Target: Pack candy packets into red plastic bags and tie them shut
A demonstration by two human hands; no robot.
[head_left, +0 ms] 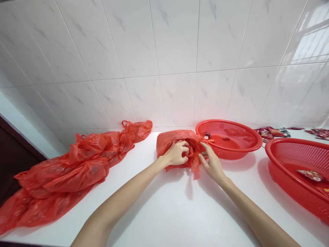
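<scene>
A full red plastic bag (168,139) lies on the white table near the tiled wall, its crumpled mouth facing me. My left hand (177,153) has its fingers curled into the gathered plastic at the mouth; the fingertips are partly hidden. At the bag's right side, my right hand (212,163) is closed on the plastic with thumb and fingers. A loose strip of the bag hangs down between both hands. What the bag contains cannot be made out.
Several filled red plastic bags (87,161) lie in a row along the left. Behind my right hand stands a red basket (231,151) with a few small packets. Another red basket (285,171) at the right holds packets. More small packets (275,132) lie by the wall.
</scene>
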